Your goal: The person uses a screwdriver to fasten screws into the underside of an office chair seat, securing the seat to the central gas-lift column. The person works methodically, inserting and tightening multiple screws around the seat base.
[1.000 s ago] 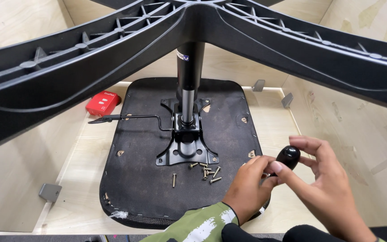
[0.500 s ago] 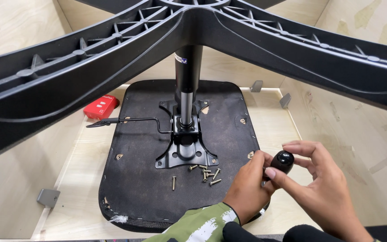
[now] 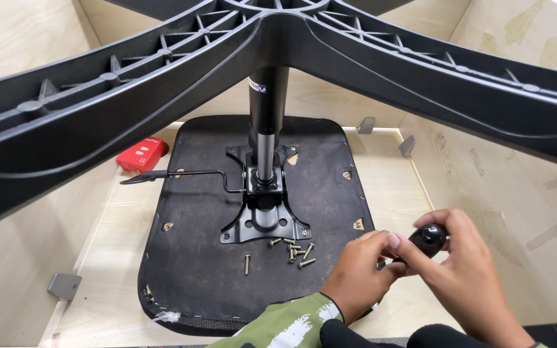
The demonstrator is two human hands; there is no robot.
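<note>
An upturned office chair fills the view: the black seat underside (image 3: 201,258) lies flat, and a metal mounting plate (image 3: 264,222) with a gas-lift column (image 3: 267,122) rises to the black star base (image 3: 278,38) overhead. My right hand (image 3: 465,277) grips a small black rounded knob-like part (image 3: 428,237) at the seat's right edge. My left hand (image 3: 359,274) touches the lower end of that same part with its fingertips. Several loose screws (image 3: 291,250) lie on the seat just left of my hands. A black lever (image 3: 175,174) sticks out left of the plate.
The chair lies inside a light wooden box with a plywood floor (image 3: 111,258) and side walls. A red flat package (image 3: 141,153) lies at the back left. Small grey brackets (image 3: 64,285) sit along the walls, with another bracket (image 3: 366,125) at the back.
My hands have shifted slightly lower and left with the black part, and my right fingers have closed more around it. The chair has not moved.
</note>
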